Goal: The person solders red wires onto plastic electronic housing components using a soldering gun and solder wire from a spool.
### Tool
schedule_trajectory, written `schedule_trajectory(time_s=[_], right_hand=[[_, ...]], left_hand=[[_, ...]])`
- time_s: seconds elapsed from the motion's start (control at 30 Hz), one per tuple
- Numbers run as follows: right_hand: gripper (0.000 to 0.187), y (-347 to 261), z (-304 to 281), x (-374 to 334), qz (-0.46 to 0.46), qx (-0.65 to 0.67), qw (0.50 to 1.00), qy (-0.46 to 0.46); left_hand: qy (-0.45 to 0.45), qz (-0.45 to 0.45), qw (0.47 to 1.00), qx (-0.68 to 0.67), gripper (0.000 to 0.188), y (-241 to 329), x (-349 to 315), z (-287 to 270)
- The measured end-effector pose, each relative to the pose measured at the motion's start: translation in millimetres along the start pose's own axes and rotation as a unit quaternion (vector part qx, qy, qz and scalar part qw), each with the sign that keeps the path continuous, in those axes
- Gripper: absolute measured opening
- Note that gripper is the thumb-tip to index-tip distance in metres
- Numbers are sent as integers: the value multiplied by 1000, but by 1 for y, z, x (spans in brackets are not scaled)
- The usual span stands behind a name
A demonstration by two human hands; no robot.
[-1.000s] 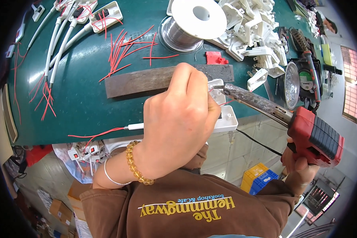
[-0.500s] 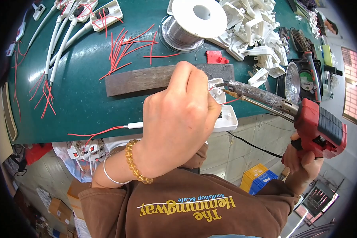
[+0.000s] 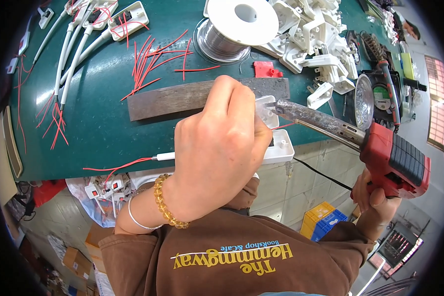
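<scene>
My left hand (image 3: 219, 148) is closed in a pinch over the table's near edge, knuckles up. Its fingertips are hidden, and so is whatever they grip. Just right of them sits a small white plastic piece (image 3: 270, 118), partly covered by the hand. Below it, a white plastic housing (image 3: 282, 146) passes under the hand. A white cable (image 3: 166, 156) with red wire ends emerges on the other side. My right hand (image 3: 375, 197) is wrapped round the handle of a red and black soldering gun (image 3: 394, 158). Its tip meets the small white piece, where pale smoke shows.
Behind my left hand lies a dark bar (image 3: 172, 101). Beyond are loose red wires (image 3: 148, 61), a solder spool (image 3: 227, 39), a red block (image 3: 267, 69) and heaped white plastic parts (image 3: 315, 44). Cabled housings (image 3: 128, 22) lie far left; a metal dish (image 3: 363, 101) stands right.
The soldering gun has shifted slightly left and its tip has turned, hiding the brass-coloured rod seen under the barrel before. Smoke now shows at the tip. My left hand stays closed in nearly the same place.
</scene>
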State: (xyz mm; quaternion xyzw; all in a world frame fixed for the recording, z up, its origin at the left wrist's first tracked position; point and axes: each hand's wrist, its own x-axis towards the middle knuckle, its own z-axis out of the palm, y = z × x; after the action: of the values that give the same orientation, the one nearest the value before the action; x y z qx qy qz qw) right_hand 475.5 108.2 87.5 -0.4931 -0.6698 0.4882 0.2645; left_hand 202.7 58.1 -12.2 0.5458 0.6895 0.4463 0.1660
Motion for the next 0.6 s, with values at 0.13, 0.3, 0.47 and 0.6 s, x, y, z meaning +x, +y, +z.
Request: schedule_trajectory(time_s=[0.13,0.3,0.47,0.6], right_hand=[[69,5,-5,-7,-41,-13,999,17],[74,10,-15,-17,-91,-33,995,39],[68,12,-34,-19,-97,52,994,20],[58,2,-6,-5,-64,111,989,-74]], left_hand=[[0,8,1000,0,16,1,-1,0],[-9,-4,1000,-8,16,1,-1,-1],[-15,-12,1000,-3,16,2,-2,-1],[-7,-9,1000,2,14,2,-1,-2]])
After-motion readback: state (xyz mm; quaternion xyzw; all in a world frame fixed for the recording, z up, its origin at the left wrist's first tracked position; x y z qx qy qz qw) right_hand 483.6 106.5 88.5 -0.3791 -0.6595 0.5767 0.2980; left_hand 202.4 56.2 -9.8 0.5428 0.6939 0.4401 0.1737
